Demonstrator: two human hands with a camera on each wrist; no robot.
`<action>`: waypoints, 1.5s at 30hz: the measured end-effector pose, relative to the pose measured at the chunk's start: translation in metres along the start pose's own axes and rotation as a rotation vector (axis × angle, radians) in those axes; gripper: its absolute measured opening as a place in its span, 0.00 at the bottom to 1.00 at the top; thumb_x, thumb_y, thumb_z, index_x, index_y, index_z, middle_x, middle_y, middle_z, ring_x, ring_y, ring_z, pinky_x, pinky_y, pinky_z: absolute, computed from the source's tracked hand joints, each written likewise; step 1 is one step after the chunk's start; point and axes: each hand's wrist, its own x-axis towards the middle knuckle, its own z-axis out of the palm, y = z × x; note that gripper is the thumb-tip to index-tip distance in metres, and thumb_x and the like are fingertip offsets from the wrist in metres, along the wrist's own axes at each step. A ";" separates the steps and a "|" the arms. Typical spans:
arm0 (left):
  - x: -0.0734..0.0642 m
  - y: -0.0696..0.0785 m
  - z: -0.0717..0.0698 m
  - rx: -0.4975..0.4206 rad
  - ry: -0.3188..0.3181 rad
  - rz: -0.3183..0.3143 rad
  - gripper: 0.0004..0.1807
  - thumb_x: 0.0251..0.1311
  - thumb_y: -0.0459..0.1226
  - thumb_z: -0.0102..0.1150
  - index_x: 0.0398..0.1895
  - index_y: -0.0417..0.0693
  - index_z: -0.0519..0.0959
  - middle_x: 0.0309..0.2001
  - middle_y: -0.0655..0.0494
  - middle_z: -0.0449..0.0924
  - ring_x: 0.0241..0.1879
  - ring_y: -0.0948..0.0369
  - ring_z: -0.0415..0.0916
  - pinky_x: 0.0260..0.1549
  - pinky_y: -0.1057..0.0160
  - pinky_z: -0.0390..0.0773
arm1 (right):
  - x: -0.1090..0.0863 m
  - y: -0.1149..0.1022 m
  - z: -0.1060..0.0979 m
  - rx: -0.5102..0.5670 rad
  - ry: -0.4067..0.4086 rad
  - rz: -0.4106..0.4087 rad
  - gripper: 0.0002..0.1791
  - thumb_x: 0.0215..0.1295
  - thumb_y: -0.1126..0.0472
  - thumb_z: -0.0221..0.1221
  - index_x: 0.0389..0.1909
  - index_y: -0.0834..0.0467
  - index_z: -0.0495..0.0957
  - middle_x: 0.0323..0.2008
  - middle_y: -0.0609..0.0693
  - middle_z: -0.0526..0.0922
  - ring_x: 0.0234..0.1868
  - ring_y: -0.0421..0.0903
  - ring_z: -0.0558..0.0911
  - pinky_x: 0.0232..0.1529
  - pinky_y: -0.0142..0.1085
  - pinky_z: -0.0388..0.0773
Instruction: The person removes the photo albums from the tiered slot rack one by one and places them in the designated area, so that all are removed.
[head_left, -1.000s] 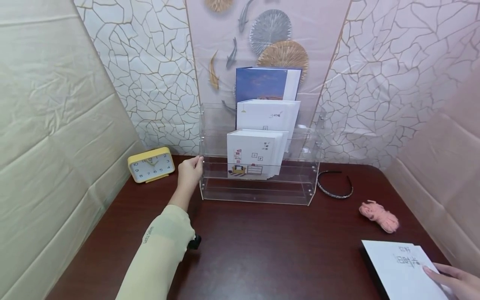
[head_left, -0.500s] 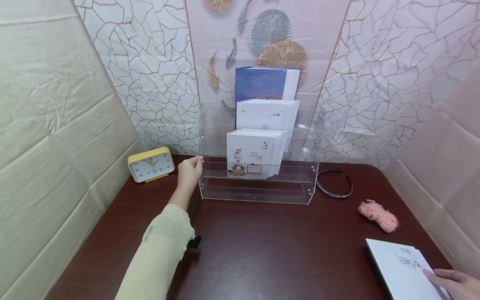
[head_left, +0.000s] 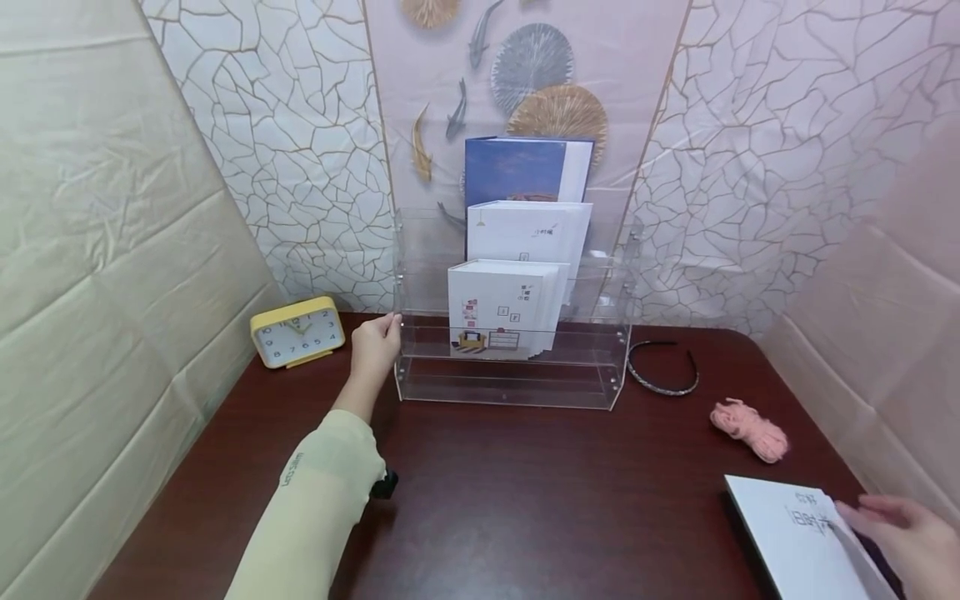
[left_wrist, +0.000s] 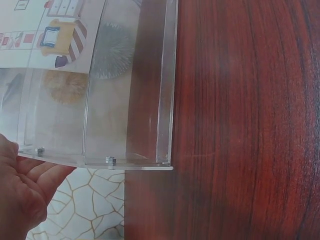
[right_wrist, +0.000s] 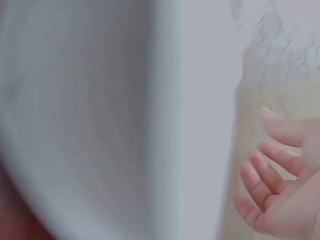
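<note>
On the table stands a clear acrylic rack (head_left: 510, 390) with three tiers of books. At its left side panel, my left hand (head_left: 373, 346) pinches the edge; the left wrist view shows this hand (left_wrist: 25, 195) with the thumb in front and fingers behind the panel. At the lower right lies a white book (head_left: 787, 533) with dark lettering, cut off by the frame's bottom. My right hand (head_left: 911, 537) is at its right edge, and in the right wrist view the hand (right_wrist: 282, 185) shows loosely bent fingers apart from the blurred white pages (right_wrist: 207, 110).
The rack holds a small white book (head_left: 498, 304) in front, another white book (head_left: 517, 237) behind it and a blue book (head_left: 513, 171) at the back. A yellow clock (head_left: 296, 333) sits left, a headband (head_left: 663, 390) and pink yarn (head_left: 750, 429) right. Fabric walls enclose the table.
My right hand has let go of the white book and shifted to its right edge. The left hand keeps its hold on the rack. The head view has shifted slightly.
</note>
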 end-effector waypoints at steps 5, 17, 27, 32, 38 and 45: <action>-0.002 -0.001 0.001 -0.003 0.005 0.005 0.16 0.68 0.40 0.50 0.50 0.39 0.80 0.48 0.45 0.79 0.49 0.51 0.77 0.46 0.53 0.77 | -0.004 -0.079 0.004 0.143 0.060 -0.278 0.12 0.57 0.50 0.66 0.38 0.44 0.74 0.26 0.19 0.72 0.26 0.22 0.72 0.24 0.21 0.70; 0.000 -0.002 -0.001 -0.007 -0.001 0.017 0.18 0.68 0.40 0.50 0.51 0.36 0.78 0.49 0.43 0.78 0.50 0.51 0.76 0.47 0.52 0.76 | 0.024 -0.263 0.079 0.257 -0.040 -0.670 0.27 0.57 0.52 0.66 0.51 0.65 0.75 0.44 0.50 0.81 0.40 0.32 0.77 0.41 0.21 0.72; 0.000 -0.002 0.000 0.000 0.013 0.031 0.17 0.68 0.39 0.50 0.50 0.37 0.79 0.48 0.43 0.79 0.49 0.51 0.77 0.47 0.52 0.76 | 0.024 -0.318 0.159 0.347 -0.247 -0.683 0.34 0.53 0.54 0.69 0.56 0.66 0.68 0.52 0.61 0.76 0.52 0.55 0.76 0.52 0.45 0.73; 0.001 -0.002 0.001 0.006 0.014 0.040 0.16 0.67 0.39 0.50 0.50 0.37 0.79 0.47 0.43 0.79 0.49 0.50 0.77 0.46 0.52 0.76 | 0.017 -0.330 0.182 0.351 -0.237 -0.678 0.35 0.51 0.54 0.70 0.55 0.65 0.67 0.50 0.61 0.76 0.51 0.57 0.76 0.50 0.46 0.75; 0.002 0.001 -0.001 0.025 0.016 0.049 0.17 0.67 0.38 0.50 0.50 0.35 0.79 0.48 0.42 0.78 0.50 0.49 0.76 0.48 0.51 0.75 | 0.011 -0.336 0.206 0.423 -0.231 -0.673 0.31 0.50 0.62 0.70 0.52 0.65 0.67 0.47 0.61 0.77 0.48 0.56 0.78 0.47 0.46 0.76; 0.000 0.001 -0.002 0.013 -0.006 0.013 0.17 0.68 0.39 0.50 0.51 0.37 0.78 0.49 0.43 0.78 0.51 0.50 0.76 0.48 0.52 0.75 | 0.013 -0.337 0.224 0.438 -0.181 -0.654 0.28 0.50 0.64 0.70 0.50 0.64 0.68 0.45 0.60 0.79 0.47 0.55 0.78 0.49 0.45 0.75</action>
